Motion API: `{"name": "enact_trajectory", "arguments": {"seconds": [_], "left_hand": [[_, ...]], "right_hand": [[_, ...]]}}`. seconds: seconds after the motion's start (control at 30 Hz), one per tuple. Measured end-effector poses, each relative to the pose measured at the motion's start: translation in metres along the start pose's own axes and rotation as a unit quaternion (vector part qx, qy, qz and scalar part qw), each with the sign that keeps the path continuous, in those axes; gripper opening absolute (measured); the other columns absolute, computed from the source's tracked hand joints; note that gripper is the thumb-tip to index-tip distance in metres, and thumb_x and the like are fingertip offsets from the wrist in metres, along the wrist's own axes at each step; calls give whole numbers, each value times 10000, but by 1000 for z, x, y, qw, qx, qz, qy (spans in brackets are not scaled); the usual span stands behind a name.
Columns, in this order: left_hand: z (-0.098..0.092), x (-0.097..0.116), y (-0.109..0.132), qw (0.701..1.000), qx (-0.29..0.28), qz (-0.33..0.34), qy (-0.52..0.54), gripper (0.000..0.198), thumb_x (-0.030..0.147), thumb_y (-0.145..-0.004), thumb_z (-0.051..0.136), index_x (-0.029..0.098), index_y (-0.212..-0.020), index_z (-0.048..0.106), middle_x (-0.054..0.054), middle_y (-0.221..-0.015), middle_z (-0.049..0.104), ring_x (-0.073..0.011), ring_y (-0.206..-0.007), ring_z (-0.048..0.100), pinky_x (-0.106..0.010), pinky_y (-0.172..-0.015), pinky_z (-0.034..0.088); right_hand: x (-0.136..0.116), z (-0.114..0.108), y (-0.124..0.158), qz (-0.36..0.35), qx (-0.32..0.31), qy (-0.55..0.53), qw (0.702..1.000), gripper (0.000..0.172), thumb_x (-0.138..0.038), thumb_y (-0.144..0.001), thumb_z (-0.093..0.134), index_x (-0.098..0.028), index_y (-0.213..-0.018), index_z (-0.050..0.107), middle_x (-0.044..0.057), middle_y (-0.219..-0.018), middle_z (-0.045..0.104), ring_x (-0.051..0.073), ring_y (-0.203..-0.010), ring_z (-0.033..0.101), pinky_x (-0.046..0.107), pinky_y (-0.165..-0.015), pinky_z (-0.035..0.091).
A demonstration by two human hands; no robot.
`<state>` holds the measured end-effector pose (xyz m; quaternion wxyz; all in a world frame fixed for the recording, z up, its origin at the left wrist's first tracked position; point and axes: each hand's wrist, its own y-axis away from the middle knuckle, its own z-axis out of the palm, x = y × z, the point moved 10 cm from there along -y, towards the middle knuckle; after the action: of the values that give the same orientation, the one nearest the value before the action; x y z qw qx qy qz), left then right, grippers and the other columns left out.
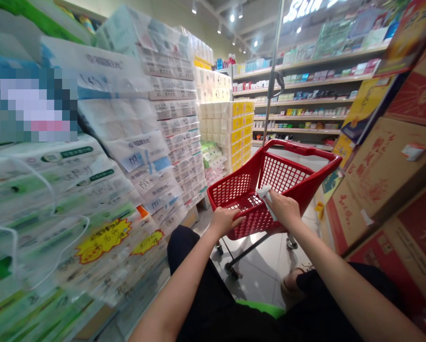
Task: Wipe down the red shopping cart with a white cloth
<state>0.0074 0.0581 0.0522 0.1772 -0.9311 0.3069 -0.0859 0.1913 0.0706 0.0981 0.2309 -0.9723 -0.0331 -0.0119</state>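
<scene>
A small red plastic shopping cart (pixel 307 178) on wheels stands in the aisle in front of me. My left hand (pixel 224 221) is closed over the near rim of its basket. My right hand (pixel 286 209) presses a white cloth (pixel 264 194) against the same rim, fingers curled round the cloth. The basket looks empty inside. My knees in dark clothes show at the bottom of the view.
Tall stacks of wrapped tissue and paper packs (pixel 127 142) line the left side. Cardboard boxes (pixel 387 180) crowd the right. A metal pole (pixel 273 71) rises behind the cart, with stocked shelves (pixel 305 95) beyond. The tiled floor (pixel 262 270) runs between.
</scene>
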Motion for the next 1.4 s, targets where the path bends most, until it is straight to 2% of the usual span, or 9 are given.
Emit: {"name": "enact_trajectory", "arguments": {"seconds": [0.2, 0.43, 0.53, 0.73, 0.83, 0.93, 1.1, 1.2, 1.4], "left_hand": [[12, 4, -12, 996, -63, -54, 10, 358, 452, -869, 568, 243, -1159, 544, -66, -1041, 669, -221, -914, 642, -283, -709, 457], [17, -6, -8, 991, -89, -101, 9, 351, 456, -921, 471, 266, -1214, 503, -52, -1077, 662, -222, -927, 649, -294, -754, 466], [14, -8, -7, 993, -81, -86, 4, 335, 454, -917, 484, 268, -1194, 502, -41, -1066, 661, -219, -919, 647, -286, -729, 464], [13, -5, -7, 996, -60, -66, 6, 235, 421, -893, 555, 252, -1054, 530, -15, -1057, 652, -201, -940, 635, -258, -696, 452], [15, -5, -8, 996, -59, -70, 5, 246, 428, -885, 569, 247, -1046, 528, -17, -1032, 653, -198, -920, 635, -259, -692, 448], [15, -5, -10, 995, -55, -79, 4, 249, 446, -890, 553, 241, -1031, 539, -24, -1010, 659, -203, -904, 636, -264, -689, 444], [13, -5, -10, 994, -52, -92, 15, 293, 466, -915, 495, 253, -1110, 542, -36, -1036, 665, -206, -900, 638, -269, -706, 439], [12, -6, -8, 994, -59, -87, 23, 300, 472, -925, 474, 257, -1119, 549, -37, -1042, 667, -198, -906, 637, -260, -717, 434], [9, -13, -6, 996, -57, -72, 17, 253, 452, -898, 539, 244, -1040, 565, -30, -1045, 668, -193, -907, 635, -246, -682, 428]], "right_hand": [[-49, 3, 9, -43, 5, -24, 999, 288, -353, -981, 322, -175, -1019, 546, 89, -854, 696, 156, -709, 636, 241, -549, 260], [-92, 2, 11, -107, 22, -29, 994, 263, -319, -969, 335, -177, -986, 555, 76, -818, 693, 149, -690, 639, 246, -546, 264], [-78, 2, 8, -98, 16, -26, 995, 313, -394, -978, 325, -190, -999, 562, 63, -802, 698, 143, -665, 642, 242, -546, 269], [9, 2, -7, 10, 7, 23, 1000, 376, -494, -967, 330, -208, -1065, 554, 44, -798, 701, 140, -619, 633, 243, -510, 241], [26, 1, -9, 29, 18, 24, 999, 358, -484, -966, 344, -212, -1061, 555, 39, -822, 703, 137, -617, 622, 248, -507, 222], [7, -1, -3, 22, 43, 0, 999, 329, -444, -973, 349, -205, -1050, 561, 41, -830, 698, 129, -636, 615, 252, -512, 224], [-68, 0, 14, -60, 46, -41, 996, 292, -383, -970, 364, -192, -997, 583, 51, -814, 686, 130, -686, 620, 247, -544, 261], [-76, -1, 16, -81, 36, -46, 995, 323, -398, -978, 335, -197, -1005, 586, 56, -822, 691, 133, -692, 627, 240, -554, 272], [26, -3, -6, 32, 7, 20, 999, 411, -522, -959, 323, -227, -1105, 569, 58, -856, 703, 148, -635, 623, 239, -540, 295]]}}
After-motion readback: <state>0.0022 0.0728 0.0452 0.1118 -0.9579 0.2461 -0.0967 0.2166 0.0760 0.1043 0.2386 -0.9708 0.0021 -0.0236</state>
